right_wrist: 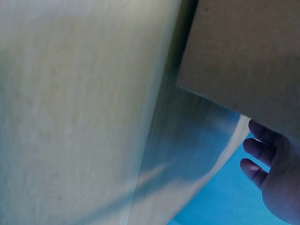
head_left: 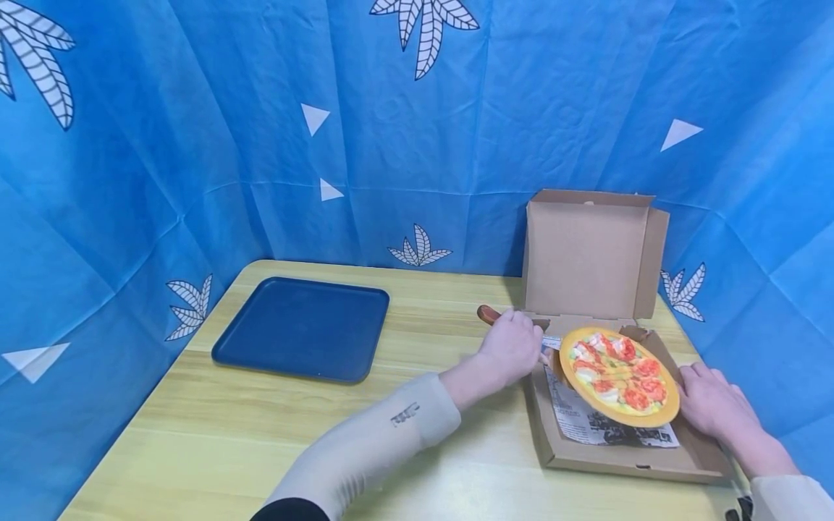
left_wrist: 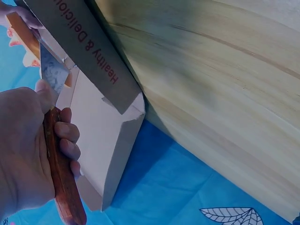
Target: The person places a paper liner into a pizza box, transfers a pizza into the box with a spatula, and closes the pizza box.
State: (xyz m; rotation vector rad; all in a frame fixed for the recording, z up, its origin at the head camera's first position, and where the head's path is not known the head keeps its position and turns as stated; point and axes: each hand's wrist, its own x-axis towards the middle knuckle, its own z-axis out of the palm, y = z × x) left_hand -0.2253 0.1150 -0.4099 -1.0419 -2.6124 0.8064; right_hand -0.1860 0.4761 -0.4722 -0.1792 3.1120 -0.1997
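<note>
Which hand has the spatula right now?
The left hand: it is curled round the brown handle, whereas the right hand is beside the pizza.

1. The pizza server [head_left: 489,314] combined a smooth, shiny metal blade [left_wrist: 52,72] with a smooth wooden handle [left_wrist: 69,204].
2. The pizza [head_left: 619,376] looked like moulded plastic, faintly glossy.
3. The pizza box [head_left: 583,257] was matt cardboard; its liner sheet [head_left: 576,416] was printed paper.
4. The tray [head_left: 302,333] looked like smooth, matt plastic.
5. The counter [head_left: 417,333] had a smooth, wood-grained surface, softly sheened.
6. The curtain [head_left: 423,145] was creased cloth, slightly shiny; the sleeve [head_left: 381,434], matt cloth.
</note>
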